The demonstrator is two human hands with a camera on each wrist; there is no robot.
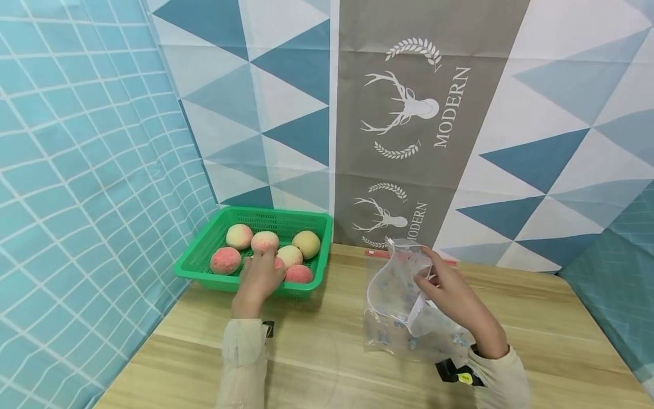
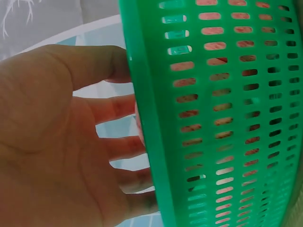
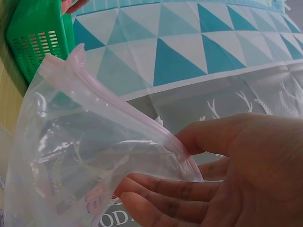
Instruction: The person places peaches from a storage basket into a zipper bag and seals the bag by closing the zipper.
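Note:
A green plastic basket (image 1: pixel 186 267) holds several round, peach-like fruits, among them a pink one (image 1: pixel 225 261) and a yellowish one (image 1: pixel 306 244). My left hand (image 1: pixel 261 276) reaches over its front rim among the fruits, near a pink-red fruit (image 1: pixel 279 263). In the left wrist view the fingers (image 2: pixel 120 147) stretch spread behind the rim; the tips are hidden, so I cannot tell whether they grip a fruit. My right hand (image 1: pixel 452 292) pinches the edge of a clear zip bag (image 3: pixel 94 137) between thumb and fingers. The bag's mouth gapes toward the basket side.
Under the held bag, a clear patterned bag (image 1: pixel 380 336) with a red strip (image 1: pixel 375 253) along its top lies on the wooden table (image 1: pixel 317 363). A patterned cloth (image 1: pixel 291 108) hangs behind the table, and a blue checked cloth (image 1: pixel 87 170) on the left.

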